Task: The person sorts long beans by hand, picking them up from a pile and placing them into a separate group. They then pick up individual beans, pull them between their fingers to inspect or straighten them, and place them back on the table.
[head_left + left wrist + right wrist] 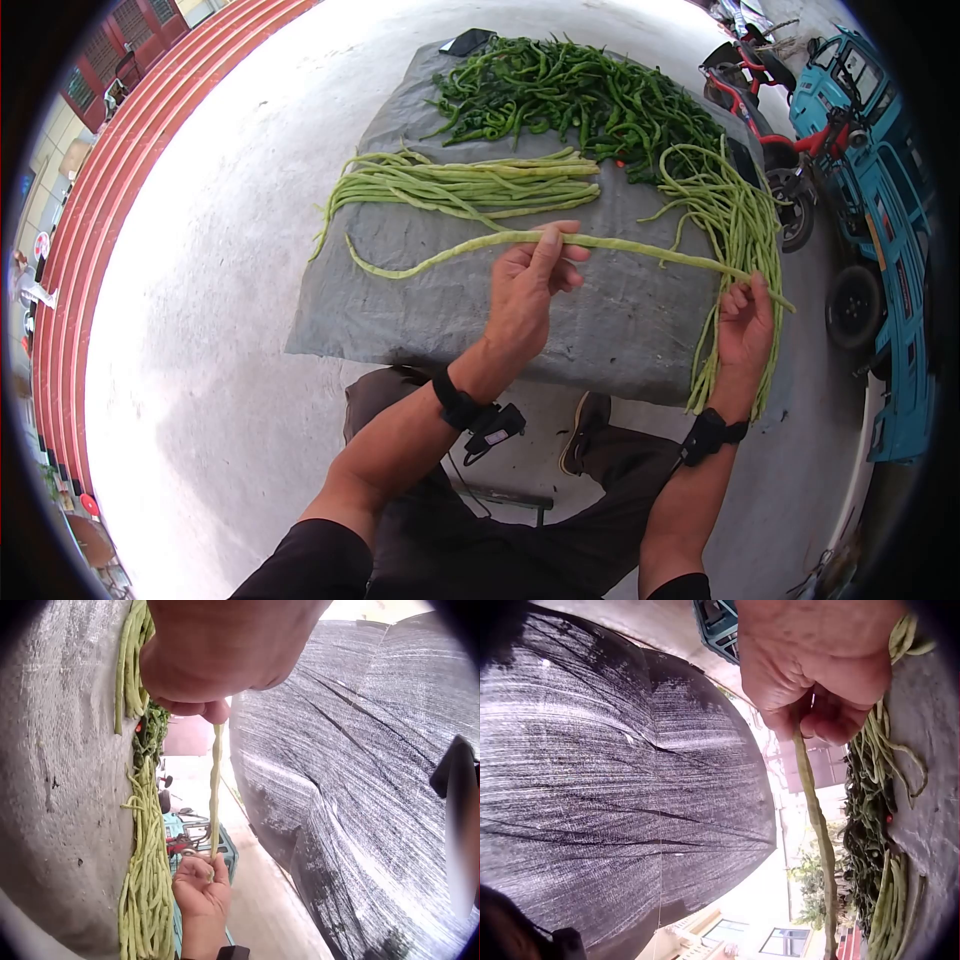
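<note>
Here a single long bean (600,243) is stretched out above the grey sheet (420,310) that lies on the concrete floor (230,330), held between both hands. The left hand (525,285) pinches the bean near its middle, thumb and fingers curled round it, and the bean's free end trails off to the left of that hand, curving down toward the sheet's left edge. The right hand (745,325) grips the same bean near its other end, close to the sheet's right edge, fingers closed round it; the right wrist view shows the bean running straight out of that fist.

Behind the held bean, toward the middle of the sheet, lies a straightened bundle of long beans (470,185). Along the right edge, a loose heap of long beans (735,225) runs down past the right hand, touching or just beside it. At the far edge of the sheet sits a pile of green peppers (580,95). Past the sheet's right side stand a blue vehicle (880,180) and a red scooter (760,90).
</note>
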Tool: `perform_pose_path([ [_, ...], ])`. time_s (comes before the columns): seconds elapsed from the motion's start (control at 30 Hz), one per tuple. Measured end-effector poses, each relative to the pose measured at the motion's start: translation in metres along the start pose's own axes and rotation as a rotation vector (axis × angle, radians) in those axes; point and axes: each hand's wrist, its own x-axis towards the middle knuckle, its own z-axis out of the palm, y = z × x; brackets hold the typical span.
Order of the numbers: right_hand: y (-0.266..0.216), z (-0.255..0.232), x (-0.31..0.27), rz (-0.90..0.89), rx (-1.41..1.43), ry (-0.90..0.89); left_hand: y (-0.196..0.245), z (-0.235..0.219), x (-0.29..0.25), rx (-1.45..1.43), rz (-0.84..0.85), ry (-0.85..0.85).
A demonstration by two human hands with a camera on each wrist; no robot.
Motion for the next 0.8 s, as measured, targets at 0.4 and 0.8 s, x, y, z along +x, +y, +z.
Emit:
perform_pose_path([
  [0.4,-0.016,-0.022,0.008,-0.041,0.018,0.018,0.004,-0.004,0.001,-0.054,0.042,-0.016],
  [0.8,-0.021,-0.034,0.011,-0.034,0.065,-0.001,0.008,-0.001,0.000,0.020,0.067,0.004],
])
